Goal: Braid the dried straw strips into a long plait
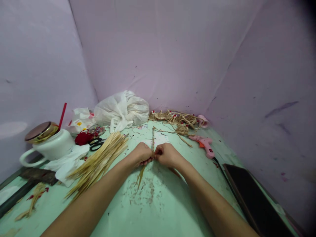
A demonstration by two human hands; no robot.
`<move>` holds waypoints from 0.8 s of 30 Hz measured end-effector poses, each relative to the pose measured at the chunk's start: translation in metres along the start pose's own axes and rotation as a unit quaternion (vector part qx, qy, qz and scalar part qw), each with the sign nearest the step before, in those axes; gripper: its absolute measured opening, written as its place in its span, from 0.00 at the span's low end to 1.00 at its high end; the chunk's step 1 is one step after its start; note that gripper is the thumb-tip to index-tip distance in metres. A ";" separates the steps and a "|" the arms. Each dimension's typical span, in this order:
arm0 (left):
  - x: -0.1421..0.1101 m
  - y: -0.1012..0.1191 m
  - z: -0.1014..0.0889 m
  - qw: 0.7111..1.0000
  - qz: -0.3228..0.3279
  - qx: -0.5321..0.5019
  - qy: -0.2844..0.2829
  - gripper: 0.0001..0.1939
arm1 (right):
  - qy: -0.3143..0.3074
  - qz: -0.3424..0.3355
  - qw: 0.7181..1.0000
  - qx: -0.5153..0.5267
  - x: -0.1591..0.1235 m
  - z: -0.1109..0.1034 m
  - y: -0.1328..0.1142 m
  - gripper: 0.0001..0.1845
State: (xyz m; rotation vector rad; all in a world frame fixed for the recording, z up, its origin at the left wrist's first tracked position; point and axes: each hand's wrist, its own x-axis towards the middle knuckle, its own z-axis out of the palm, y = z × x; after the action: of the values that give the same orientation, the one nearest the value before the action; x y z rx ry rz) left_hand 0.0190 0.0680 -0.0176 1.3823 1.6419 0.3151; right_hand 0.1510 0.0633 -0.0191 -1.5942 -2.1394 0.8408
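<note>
A thin braid of dry straw-coloured fibre (153,136) runs away from me over the pale green table. My left hand (143,154) is closed on its near end, and loose strands (140,177) stick out below that hand. My right hand (166,154) touches the left one, its thumb and forefinger pinched on the same braid. The exact grip of the fingertips is hidden. Left of my hands lies a bundle of dry straw strips (101,164). A pink glue gun (204,144) rests to the right.
At the left stand a white mug (56,144) with a lid, scissors (96,144), red yarn (84,137) and a hammer (37,177). A white plastic bag (123,110) and woven straw pieces (177,118) line the back wall. A dark flat slab (256,200) lies right.
</note>
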 end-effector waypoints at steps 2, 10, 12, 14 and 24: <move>0.000 0.000 0.003 1.000 0.000 -0.008 0.008 0.08 | 0.026 0.033 0.996 -0.081 -0.006 -0.003 -0.010 0.07; -0.002 -0.001 -0.002 0.986 -0.011 -0.160 -0.035 0.06 | 0.018 0.023 0.986 -0.166 -0.023 0.000 -0.041 0.09; -0.001 -0.004 -0.006 0.983 0.007 -0.175 -0.060 0.04 | 0.011 0.007 0.988 -0.153 -0.023 0.001 -0.040 0.08; 0.001 -0.007 -0.010 0.982 0.037 -0.168 -0.079 0.03 | -0.010 0.003 0.994 -0.113 -0.019 -0.003 -0.035 0.06; 0.006 -0.013 -0.019 0.974 0.093 -0.160 -0.129 0.04 | -0.044 0.156 0.949 0.272 -0.002 0.000 -0.017 0.07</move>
State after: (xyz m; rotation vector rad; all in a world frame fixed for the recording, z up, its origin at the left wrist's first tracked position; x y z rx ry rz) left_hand -0.0033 0.0757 -0.0192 1.2723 1.1930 0.4662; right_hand 0.1387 0.0578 -0.0080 -1.6201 -1.5207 1.4743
